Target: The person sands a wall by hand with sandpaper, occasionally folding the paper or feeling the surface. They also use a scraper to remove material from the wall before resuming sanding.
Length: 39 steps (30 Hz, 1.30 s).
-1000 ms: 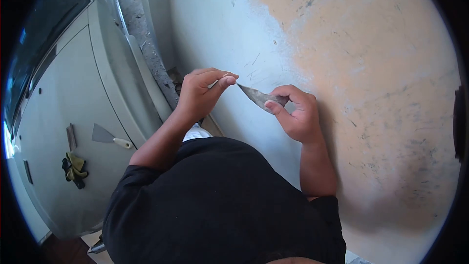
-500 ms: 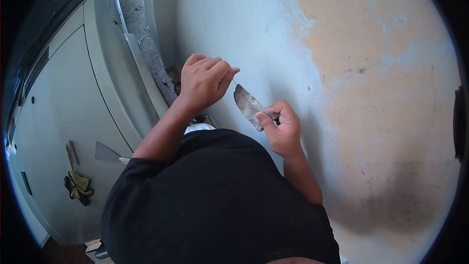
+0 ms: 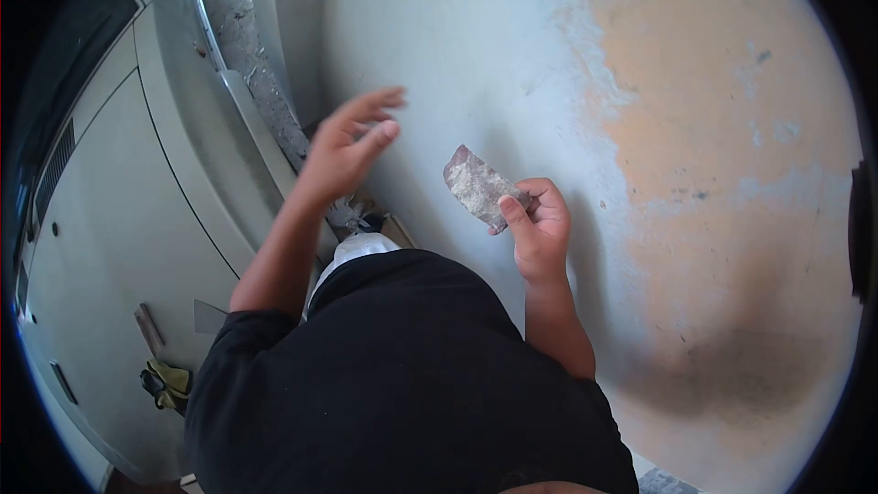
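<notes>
A small, worn piece of sandpaper, reddish brown and caked with pale dust, is pinched between the thumb and fingers of my right hand. Its dusty face is turned up toward me, in front of the wall. My left hand hovers to the left of it, apart from the sheet. Its fingers are spread, slightly blurred, and hold nothing.
The wall has white filler and bare peach patches. On my left stands a pale car. Its hood carries a putty knife, partly behind my arm, a narrow flat strip and yellow-black gloves. Rubble lies beyond the car.
My left hand has moved left, away from the sandpaper, and its fingers have opened. The sandpaper has turned to show more of its dusty face, still in my right hand.
</notes>
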### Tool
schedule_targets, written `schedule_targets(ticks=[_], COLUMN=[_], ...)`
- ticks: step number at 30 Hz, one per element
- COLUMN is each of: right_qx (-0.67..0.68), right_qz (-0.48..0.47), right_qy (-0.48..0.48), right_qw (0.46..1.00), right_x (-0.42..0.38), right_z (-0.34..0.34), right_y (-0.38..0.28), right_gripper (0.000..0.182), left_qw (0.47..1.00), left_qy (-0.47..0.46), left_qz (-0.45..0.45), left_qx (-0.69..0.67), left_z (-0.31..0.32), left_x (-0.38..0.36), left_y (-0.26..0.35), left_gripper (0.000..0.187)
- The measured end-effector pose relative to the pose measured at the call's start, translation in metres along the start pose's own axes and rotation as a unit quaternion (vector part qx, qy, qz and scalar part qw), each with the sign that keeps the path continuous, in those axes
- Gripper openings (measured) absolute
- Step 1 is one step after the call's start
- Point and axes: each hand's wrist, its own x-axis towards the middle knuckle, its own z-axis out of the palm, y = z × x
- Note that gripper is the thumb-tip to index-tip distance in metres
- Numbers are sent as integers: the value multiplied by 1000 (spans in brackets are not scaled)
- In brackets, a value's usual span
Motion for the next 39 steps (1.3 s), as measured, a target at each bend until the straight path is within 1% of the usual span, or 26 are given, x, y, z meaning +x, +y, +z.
schedule_targets(ticks=[1, 3, 4, 6, 7, 9, 10, 12, 13, 14, 15, 16, 17, 18, 19, 20, 21, 22, 25, 27, 28, 31, 34, 35, 36, 39], right_qx=[2, 2, 25, 39, 47, 29, 28, -81, -78, -211, -340, -387, -433, -506, -621, -670, -692, -700, -675, -591, -587, -666, -652, -653, -670, -681], right_qz=[-4, -5, -14, -29, -30, -30, -41, -34, -42, -105, -164, -222, -261, -323, -383, -442, -478, -489, -532, -475, -479, -514, -506, -503, -482, -458], right_qy=[4, 8, 3, -4, 19, 35, 29, 0, -2, -23, -40, -36, -15, -18, -22, -44, -56, -45, -5, 63, 74, 46, 40, 48, 45, 32], right_qw=[1000, 1000, 1000, 999, 998, 999, 998, 996, 996, 972, 925, 894, 863, 800, 684, 595, 538, 518, 512, 649, 648, 538, 563, 564, 562, 571], right_x=[4, 9, 13, 23, 28, 37, 44, 54, 55, 56, 56, 57, 55, 52, 48, 47, 46, 44, 46, 45, 45, 48, 51, 50, 49, 51], right_z=[2, 8, 11, 15, 16, 19, 22, 28, 30, 30, 28, 21, 21, 19, 14, 11, 4, 1, -5, -10, -16, -29, -26, -26, -25, -25], right_y=[2, 3, 0, -10, -16, -30, -40, -56, -69, -84, -99, -112, -134, -156, -182, -204, -221, -234, -257, -261, -262, -254, -244, -243, -243, -239], right_gripper=[16, 16, 19, 21, 23, 27, 27, 37, 37, 47, 58, 72, 65, 52, 41, 34, 31, 26, 22, 19, 19, 17, 15, 15, 16, 17], left_qw=[991, 964, 964, 888, 887, 900, 902, 932, 915, 916, 929, 915, 880, 824, 789, 787, 752, 709, 681, 660, 663, 712, 717, 763, 765, 793], left_qy=[-59, -140, -138, -157, -159, -18, -19, 46, 117, 113, 185, 252, 285, 311, 313, 310, 304, 297, 313, 350, 347, 345, 357, 306, 301, 270], left_qz=[-33, -65, -64, -106, -101, -66, -52, 53, 116, 123, 213, 297, 381, 457, 502, 508, 535, 559, 554, 569, 560, 547, 511, 490, 491, 463], left_qx=[-119, -215, -219, -419, -422, -430, -428, -355, -369, -365, -241, -111, 7, 125, 164, 166, 238, 309, 362, 344, 355, 274, 312, 290, 289, 290], left_z=[11, 33, 44, 69, 80, 95, 94, 88, 87, 78, 67, 56, 44, 34, 27, 27, 27, 26, 40, 57, 68, 97, 105, 106, 109, 112], left_x=[-3, -12, -15, -16, -9, 6, 16, 38, 45, 55, 67, 78, 88, 99, 115, 120, 124, 127, 144, 172, 175, 185, 189, 191, 196, 199], left_y=[-7, -6, -9, -13, -3, 28, 39, 55, 69, 74, 77, 80, 97, 111, 112, 117, 124, 131, 139, 127, 121, 90, 90, 92, 94, 135], left_gripper=[55, 57, 57, 52, 52, 45, 45, 33, 21, 21, 18, 16, 14, 13, 14, 14, 15, 15, 16, 15, 14, 19, 30, 47, 47, 70])
